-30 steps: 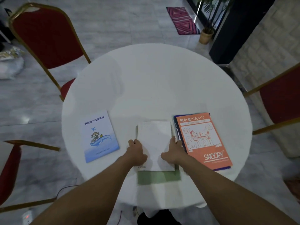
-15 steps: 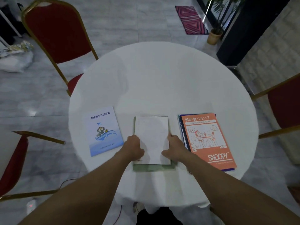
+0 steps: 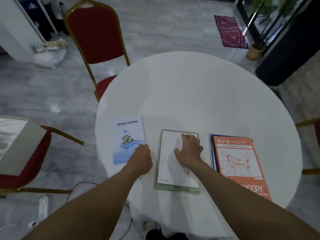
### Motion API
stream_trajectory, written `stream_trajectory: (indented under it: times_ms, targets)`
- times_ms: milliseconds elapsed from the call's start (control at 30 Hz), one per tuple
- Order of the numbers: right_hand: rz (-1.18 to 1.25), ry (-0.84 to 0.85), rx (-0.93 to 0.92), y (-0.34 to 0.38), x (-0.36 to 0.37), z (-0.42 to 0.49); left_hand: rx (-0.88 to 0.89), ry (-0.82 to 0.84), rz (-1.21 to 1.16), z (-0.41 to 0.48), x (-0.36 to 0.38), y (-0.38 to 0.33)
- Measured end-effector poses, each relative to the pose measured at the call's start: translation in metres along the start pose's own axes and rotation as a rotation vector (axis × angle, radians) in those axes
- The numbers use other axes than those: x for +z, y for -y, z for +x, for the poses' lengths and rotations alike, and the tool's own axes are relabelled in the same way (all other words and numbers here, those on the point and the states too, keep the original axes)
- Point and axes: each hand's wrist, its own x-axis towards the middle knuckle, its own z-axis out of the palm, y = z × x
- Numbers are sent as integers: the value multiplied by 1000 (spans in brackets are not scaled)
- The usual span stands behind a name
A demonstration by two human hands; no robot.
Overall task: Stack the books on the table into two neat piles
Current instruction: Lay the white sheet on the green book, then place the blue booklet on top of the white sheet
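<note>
A light blue booklet (image 3: 128,135) with a plane and a whale lies flat at the left of the round white table (image 3: 199,94). My left hand (image 3: 141,156) covers its lower right corner, and the fingers are hidden under the back of the hand. In the middle a white book (image 3: 173,165) lies on a green book (image 3: 176,189), with edges nearly flush. My right hand (image 3: 188,151) rests on the white book with its fingers curled. At the right an orange Snoopy book (image 3: 237,163) tops a pile of blue books (image 3: 212,153).
A red chair (image 3: 97,32) stands behind the table at the left. Another red chair (image 3: 29,167) holding a white box is at my left, and a third is at the right edge. A power strip (image 3: 43,207) and cable lie on the floor.
My left hand left the white book and moved left onto the blue booklet's corner. My right hand slid from the book's right edge onto its top. The white book now sits squarer on the green one.
</note>
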Motion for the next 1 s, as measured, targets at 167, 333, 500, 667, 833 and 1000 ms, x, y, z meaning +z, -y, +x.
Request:
stream_trajectory:
  times_ms: [167, 333, 500, 667, 833, 1000]
  targets:
    - [126, 123, -159, 40, 21, 17, -134, -88, 89, 2, -9, 48]
    - [129, 198, -259, 74, 44, 34, -283, -122, 18, 6, -16, 83]
    - [73, 279, -179, 96, 67, 46, -347, -120, -173, 11, -13, 99]
    - [128, 287, -38, 113, 74, 53, -435, -127, -441, 20, -18, 106]
    - [223, 356, 38, 117, 75, 54, -482, -132, -688, 24, -26, 113]
    - [454, 268, 64, 120, 68, 49, -445, -186, -919, 20, -40, 110]
